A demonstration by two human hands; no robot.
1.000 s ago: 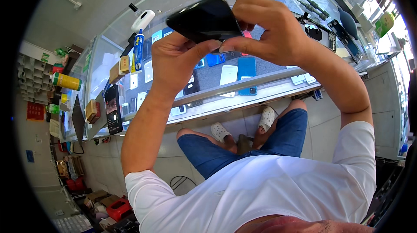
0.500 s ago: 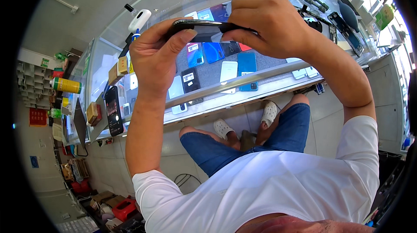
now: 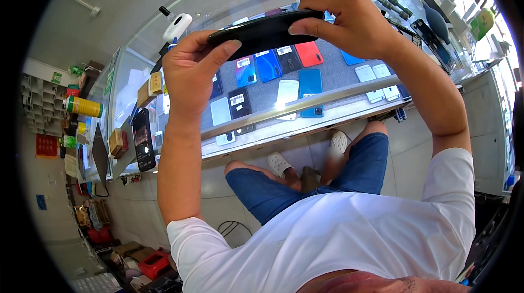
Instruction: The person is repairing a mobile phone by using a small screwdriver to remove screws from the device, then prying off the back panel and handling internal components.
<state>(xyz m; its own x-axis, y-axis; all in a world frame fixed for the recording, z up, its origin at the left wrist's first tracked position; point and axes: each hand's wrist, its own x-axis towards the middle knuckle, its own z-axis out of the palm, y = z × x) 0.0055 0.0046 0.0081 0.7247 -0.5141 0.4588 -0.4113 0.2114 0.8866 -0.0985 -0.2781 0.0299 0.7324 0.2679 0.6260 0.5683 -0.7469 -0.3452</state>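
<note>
the glass counter (image 3: 349, 93) before me holds phones (image 3: 310, 83); above it my left hand (image 3: 191, 69) pinches one end of a black phone (image 3: 265, 33), my right hand (image 3: 349, 20) the other. i'm probably viewing it; any tilt calls for an even grip.

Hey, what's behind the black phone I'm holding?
Whatever lies directly behind the black phone is covered. Past its lower edge, a blue phone and a red phone, among others, show inside the glass case.
</note>
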